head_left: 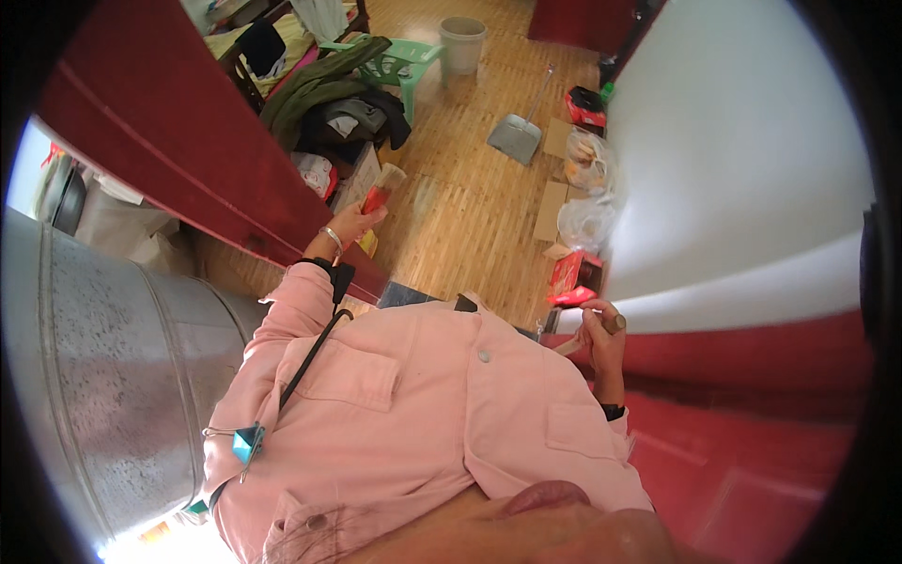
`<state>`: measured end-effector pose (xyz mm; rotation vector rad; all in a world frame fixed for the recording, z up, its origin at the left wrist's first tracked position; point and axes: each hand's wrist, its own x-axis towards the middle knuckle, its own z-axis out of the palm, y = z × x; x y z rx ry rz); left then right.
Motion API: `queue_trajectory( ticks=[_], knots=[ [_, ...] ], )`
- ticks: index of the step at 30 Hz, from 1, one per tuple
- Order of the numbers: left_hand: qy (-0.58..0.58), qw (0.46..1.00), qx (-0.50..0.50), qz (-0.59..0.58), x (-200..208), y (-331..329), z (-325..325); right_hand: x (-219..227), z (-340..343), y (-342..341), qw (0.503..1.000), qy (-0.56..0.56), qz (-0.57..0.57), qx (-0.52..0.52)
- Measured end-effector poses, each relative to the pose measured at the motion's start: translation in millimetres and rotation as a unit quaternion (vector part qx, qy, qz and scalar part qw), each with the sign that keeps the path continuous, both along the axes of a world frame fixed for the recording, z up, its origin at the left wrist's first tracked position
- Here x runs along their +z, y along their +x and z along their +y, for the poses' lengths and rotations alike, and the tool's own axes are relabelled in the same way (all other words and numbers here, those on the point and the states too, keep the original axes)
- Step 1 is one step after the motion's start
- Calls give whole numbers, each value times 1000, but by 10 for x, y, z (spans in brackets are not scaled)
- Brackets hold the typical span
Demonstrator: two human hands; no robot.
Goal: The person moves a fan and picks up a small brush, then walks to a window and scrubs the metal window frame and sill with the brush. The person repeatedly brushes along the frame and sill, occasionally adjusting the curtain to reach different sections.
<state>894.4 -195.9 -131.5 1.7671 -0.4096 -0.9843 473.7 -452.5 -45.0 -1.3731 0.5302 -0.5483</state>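
My left hand (354,224), a bracelet at its wrist, is closed around a paintbrush (379,192) with a red middle and pale bristles pointing up and away. The brush is held beside the dark red door edge (235,179), above the wooden floor. On the right, my right hand (601,340) is closed on a wooden-handled tool (614,324). A rounded brown end shows above the fingers, and a pale part shows on the other side; its kind is unclear. That hand is near the red lower part of the right wall (742,362).
A large grey metal cylinder (103,348) stands close at left. Ahead are a green plastic chair (413,58) with clothes (324,117) beside it, a pale bin (462,47) and a long-handled dustpan (515,138). Plastic bags (585,224) and red boxes (575,273) line the right wall.
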Motion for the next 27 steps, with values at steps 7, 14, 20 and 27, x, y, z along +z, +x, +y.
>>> queue_trajectory(
  ticks=[7, 14, 20, 27],
  knots=[
    [25, 992, 93, 80, -249, 1153, -1128, 103, -1645, 1777, 998, -53, 1, 26],
    [-43, 986, 161, -13, -452, 2941, -2283, 586, -2970, 3749, 985, -134, -105, 41],
    [-59, 981, 187, 5, -93, 4828, -3630, 914, -4306, 5600, 973, -139, -161, -86],
    [-78, 990, 116, -20, -223, 5944, -4868, 1156, -5677, 6579, 941, -123, -260, -179]
  ],
)
